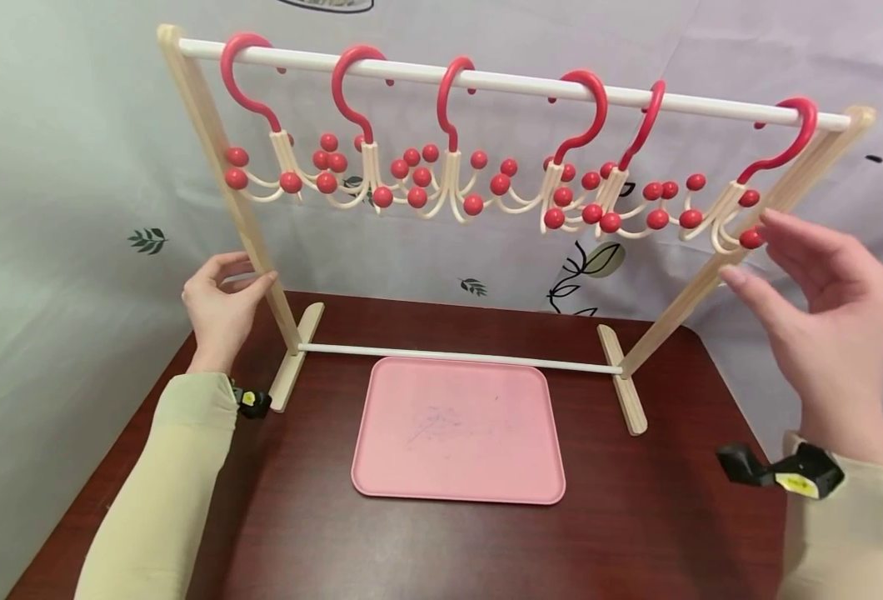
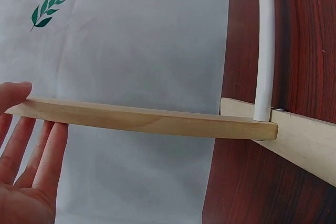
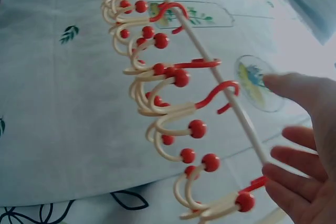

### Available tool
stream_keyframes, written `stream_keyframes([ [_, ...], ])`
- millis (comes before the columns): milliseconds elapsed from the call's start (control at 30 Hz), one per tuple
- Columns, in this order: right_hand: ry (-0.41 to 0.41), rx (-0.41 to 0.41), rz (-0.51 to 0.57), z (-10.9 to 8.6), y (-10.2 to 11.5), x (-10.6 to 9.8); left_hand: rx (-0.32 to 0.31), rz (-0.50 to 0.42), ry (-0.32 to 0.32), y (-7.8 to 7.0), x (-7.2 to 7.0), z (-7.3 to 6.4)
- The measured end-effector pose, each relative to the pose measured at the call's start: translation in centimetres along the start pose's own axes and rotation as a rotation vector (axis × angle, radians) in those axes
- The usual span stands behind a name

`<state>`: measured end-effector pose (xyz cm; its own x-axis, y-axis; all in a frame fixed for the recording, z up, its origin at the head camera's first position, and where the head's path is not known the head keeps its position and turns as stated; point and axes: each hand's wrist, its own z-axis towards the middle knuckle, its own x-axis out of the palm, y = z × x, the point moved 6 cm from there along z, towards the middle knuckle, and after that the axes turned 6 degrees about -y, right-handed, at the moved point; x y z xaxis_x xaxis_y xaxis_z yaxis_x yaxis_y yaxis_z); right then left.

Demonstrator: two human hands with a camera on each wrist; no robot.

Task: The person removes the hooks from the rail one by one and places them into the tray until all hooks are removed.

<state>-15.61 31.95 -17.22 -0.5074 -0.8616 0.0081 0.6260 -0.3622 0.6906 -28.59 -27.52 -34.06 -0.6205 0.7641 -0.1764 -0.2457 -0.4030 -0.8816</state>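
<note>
A small garment rack has wooden side posts and a white top rod (image 1: 516,81). Several hangers with red hooks and cream prongs tipped by red balls hang along the rod, among them the rightmost hanger (image 1: 728,200). My left hand (image 1: 224,312) holds the left wooden post (image 2: 142,119) partway up, thumb on one side and fingers on the other. My right hand (image 1: 839,308) is beside the rightmost hanger, thumb and fingers spread apart. In the right wrist view, the fingers (image 3: 294,177) are close to the rod's end; whether they touch it I cannot tell.
A pink tray (image 1: 456,433) lies on the dark red-brown table (image 1: 321,533), in front of the rack's white lower bar (image 1: 456,356). Wooden feet (image 1: 623,383) support the rack at both sides. A pale leaf-printed cloth (image 1: 411,275) hangs behind.
</note>
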Motion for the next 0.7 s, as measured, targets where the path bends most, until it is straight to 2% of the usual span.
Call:
stream_keyframes([
  [67,-0.039,0.049,-0.09,1.1,-0.2,0.1,-0.003,0.004,-0.006,0.0,0.1,-0.1],
  [133,-0.09,0.127,-0.071,2.2,-0.6,0.1,-0.004,0.008,-0.019,-0.1,0.1,-0.1],
  [167,-0.111,0.153,-0.097,2.8,-0.8,0.1,-0.004,0.012,-0.027,-0.1,0.1,-0.1],
  [267,-0.175,0.238,-0.063,4.3,-1.3,-0.2,-0.003,0.023,-0.044,-0.2,0.2,-0.1],
  [300,-0.193,0.271,-0.022,4.7,-1.6,-0.3,-0.002,0.026,-0.047,-0.2,0.2,-0.1],
  [533,-0.206,0.389,-0.144,7.0,-2.3,-0.5,0.016,0.046,-0.033,-0.2,0.1,0.1],
  [700,-0.22,0.431,-0.055,8.3,-2.8,-0.2,0.028,0.053,-0.006,-0.1,0.1,0.2],
])
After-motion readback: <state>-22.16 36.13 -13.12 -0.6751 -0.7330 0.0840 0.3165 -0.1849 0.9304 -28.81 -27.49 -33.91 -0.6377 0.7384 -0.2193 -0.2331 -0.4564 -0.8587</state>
